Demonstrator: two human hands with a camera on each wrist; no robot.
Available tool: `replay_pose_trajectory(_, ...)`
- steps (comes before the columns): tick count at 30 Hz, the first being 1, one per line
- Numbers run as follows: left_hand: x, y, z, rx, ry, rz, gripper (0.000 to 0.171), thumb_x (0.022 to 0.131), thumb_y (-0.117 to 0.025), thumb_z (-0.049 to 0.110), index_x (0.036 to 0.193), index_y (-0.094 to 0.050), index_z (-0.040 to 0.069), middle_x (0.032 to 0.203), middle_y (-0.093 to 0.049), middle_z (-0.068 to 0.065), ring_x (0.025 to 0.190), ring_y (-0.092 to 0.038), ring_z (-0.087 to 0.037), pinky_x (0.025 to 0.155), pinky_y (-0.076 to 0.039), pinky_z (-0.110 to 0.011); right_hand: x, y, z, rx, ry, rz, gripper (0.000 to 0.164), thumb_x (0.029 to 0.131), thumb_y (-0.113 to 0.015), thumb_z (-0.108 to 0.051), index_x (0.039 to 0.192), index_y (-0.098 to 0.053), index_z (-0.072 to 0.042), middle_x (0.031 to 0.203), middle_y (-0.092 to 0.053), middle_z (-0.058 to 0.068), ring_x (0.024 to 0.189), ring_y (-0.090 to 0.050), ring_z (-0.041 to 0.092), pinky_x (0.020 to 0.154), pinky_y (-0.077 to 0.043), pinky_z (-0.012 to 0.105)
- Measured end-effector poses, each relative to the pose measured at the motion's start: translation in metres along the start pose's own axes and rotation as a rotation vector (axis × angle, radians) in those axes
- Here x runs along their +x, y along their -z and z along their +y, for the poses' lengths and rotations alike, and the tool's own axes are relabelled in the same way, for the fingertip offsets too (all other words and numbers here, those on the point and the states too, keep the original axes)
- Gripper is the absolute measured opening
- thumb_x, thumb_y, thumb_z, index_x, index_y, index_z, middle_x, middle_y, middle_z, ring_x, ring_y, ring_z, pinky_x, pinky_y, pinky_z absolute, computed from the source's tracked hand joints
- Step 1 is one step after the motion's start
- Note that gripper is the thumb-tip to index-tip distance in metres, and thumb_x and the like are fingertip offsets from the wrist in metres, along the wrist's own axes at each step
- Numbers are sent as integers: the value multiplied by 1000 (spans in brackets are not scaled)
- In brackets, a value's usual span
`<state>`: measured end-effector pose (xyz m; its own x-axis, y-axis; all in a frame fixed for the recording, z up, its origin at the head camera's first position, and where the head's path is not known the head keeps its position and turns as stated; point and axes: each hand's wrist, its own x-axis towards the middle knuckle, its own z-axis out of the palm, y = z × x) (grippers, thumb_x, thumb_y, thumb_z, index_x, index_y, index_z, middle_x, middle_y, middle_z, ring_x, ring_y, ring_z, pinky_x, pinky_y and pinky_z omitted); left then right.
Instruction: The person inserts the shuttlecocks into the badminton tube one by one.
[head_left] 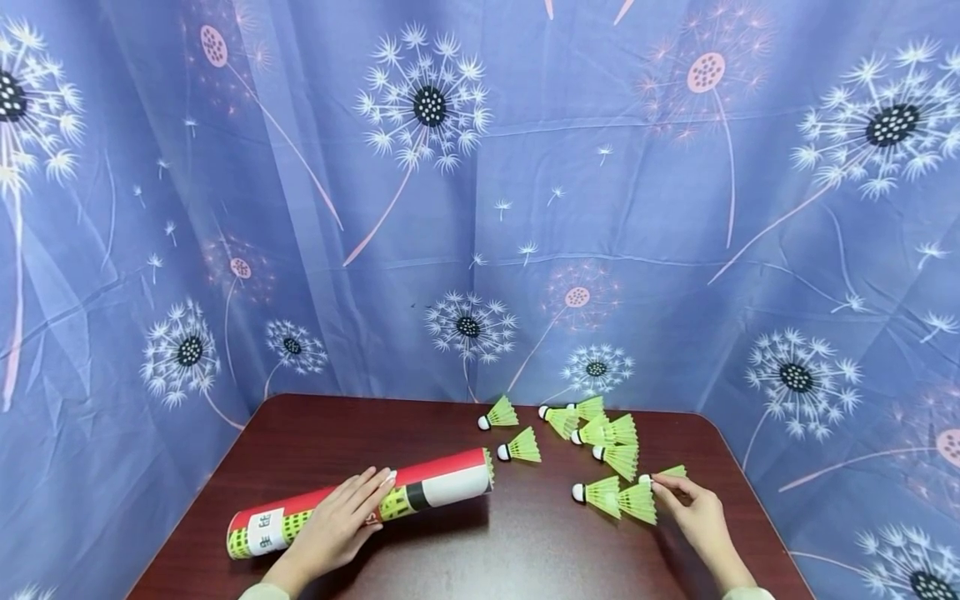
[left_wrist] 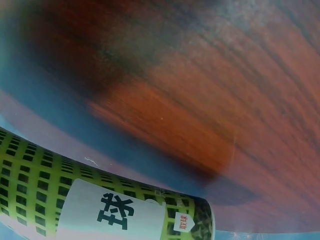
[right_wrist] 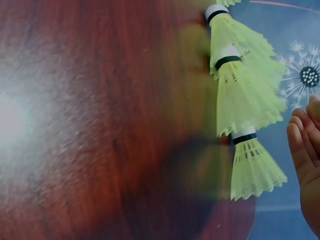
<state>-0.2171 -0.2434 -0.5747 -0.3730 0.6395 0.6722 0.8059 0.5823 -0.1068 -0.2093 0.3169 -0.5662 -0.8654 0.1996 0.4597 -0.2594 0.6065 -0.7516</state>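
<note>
A shuttlecock tube [head_left: 450, 483], red, white and yellow-green, lies slantwise on the table's left half, with yellow-green feathers showing at its right end. My left hand [head_left: 341, 521] holds it from above, fingers across the top and thumb on the near side. In the left wrist view only the tube's labelled end [left_wrist: 115, 210] shows. At the right, my right hand [head_left: 697, 517] pinches a yellow-green shuttlecock [head_left: 673, 472] near its white head, the fingers covering part of it. Beside it lie two shuttlecocks [head_left: 600, 496]. In the right wrist view, fingers [right_wrist: 302, 150] appear near several shuttlecocks [right_wrist: 255, 172].
Several more shuttlecocks [head_left: 617, 458] lie clustered toward the back right of the dark wooden table [head_left: 540, 550]. Two single ones [head_left: 522, 446] lie near the tube's feathered end. A blue dandelion-print curtain [head_left: 525, 208] hangs behind and at both sides.
</note>
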Motion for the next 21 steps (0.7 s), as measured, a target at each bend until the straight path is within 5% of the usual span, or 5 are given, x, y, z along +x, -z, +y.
replay_pose_trajectory(10,-3,-1,-1,-3,0,2,51,100,-47,33,135,-52,-3,143,-48,-15,125,-51,-36,115,-25,-36,-7,2,9,-50,-104,-66,16,84,-74,-9,94,-74,3,85,-72,12,67,-60,-5,55,-47,12)
replay_pose_trajectory(21,-3,-1,-2,4,-4,4,51,97,-52,32,134,-53,-3,139,-52,-18,124,-51,-36,114,-27,-37,-9,-5,13,-128,-120,-94,13,81,-76,-11,89,-76,-1,82,-72,11,64,-57,-6,54,-46,12)
